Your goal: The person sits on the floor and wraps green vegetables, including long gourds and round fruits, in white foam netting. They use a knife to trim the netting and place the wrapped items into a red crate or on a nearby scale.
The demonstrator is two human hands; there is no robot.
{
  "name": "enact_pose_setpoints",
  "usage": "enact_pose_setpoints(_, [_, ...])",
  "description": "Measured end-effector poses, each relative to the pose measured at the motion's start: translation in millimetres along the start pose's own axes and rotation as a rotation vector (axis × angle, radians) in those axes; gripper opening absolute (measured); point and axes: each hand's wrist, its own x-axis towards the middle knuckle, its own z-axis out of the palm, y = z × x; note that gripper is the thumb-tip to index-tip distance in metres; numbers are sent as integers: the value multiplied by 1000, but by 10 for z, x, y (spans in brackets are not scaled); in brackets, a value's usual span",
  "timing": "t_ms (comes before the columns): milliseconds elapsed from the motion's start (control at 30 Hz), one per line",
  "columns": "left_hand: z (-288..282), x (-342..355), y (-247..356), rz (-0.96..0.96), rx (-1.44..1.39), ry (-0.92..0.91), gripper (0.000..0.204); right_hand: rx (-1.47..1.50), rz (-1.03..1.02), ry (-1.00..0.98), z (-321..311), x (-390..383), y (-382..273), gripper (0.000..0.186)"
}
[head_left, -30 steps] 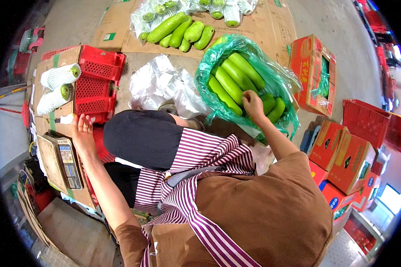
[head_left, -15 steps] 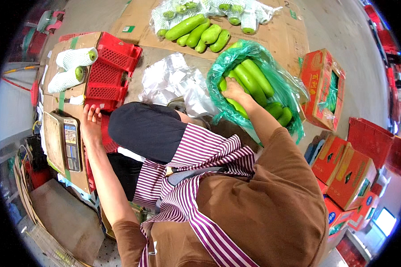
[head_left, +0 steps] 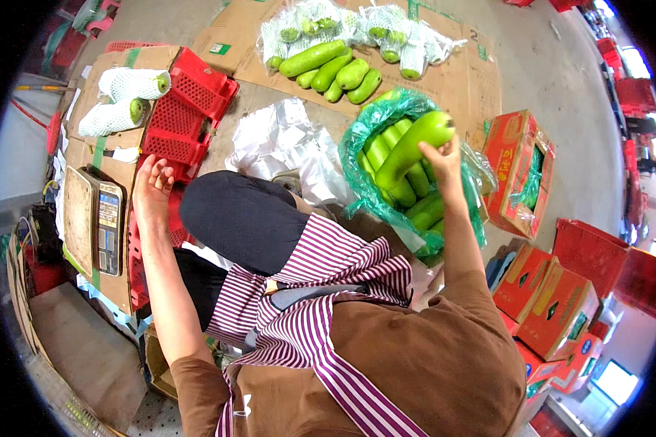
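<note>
My right hand [head_left: 444, 166] grips a long green bottle gourd [head_left: 410, 146], lifted at a slant above a green plastic bag [head_left: 353, 151]. More bottle gourds [head_left: 377, 154] lie inside that bag. My left hand [head_left: 153, 195] holds nothing, its fingers loosely bent and apart, beside the red crates [head_left: 186, 109] and the cardboard-topped stand. On that cardboard rest two gourds in white foam nets [head_left: 113, 116]. A digital scale [head_left: 95, 222] sits nearer to me on the same top.
Beyond the bag, loose gourds [head_left: 328, 73] and several net-wrapped, bagged gourds [head_left: 310, 23] lie on flat cardboard [head_left: 459, 80]. White plastic sheets [head_left: 277, 142] are heaped in front of my knee. Red cartons [head_left: 514, 167] stand on the right, with more stacked nearer [head_left: 557, 309].
My right hand has raised a bottle gourd out of the green bag, moving up and to the right. The left hand stays near the crates with only a slight shift.
</note>
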Motion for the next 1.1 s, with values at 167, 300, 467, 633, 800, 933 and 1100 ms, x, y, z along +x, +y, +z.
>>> enact_pose_setpoints(167, [278,-62,26,47,50,-42,40,420,22,-130,380,470,-870,54])
enact_pose_setpoints(300, [382,-159,60,46,76,-178,46,806,92,-443,1252,758,-1108,55])
enact_pose_setpoints(467, [485,-257,158,31,57,-418,54,918,204,-691,2424,756,-1332,51])
enact_pose_setpoints(633, [230,-427,265,90,-232,-801,81,844,306,-1011,3681,396,-1604,48])
enact_pose_setpoints(800, [-36,-629,515,176,-209,-571,79,545,164,-1124,4466,-119,-1936,50])
enact_pose_setpoints(933, [-290,-742,526,177,-288,-473,74,382,154,-1103,4779,-429,-1774,56])
enact_pose_setpoints(1100, [-488,-775,394,136,-416,-453,61,176,20,-1178,4794,-1007,-1580,71])
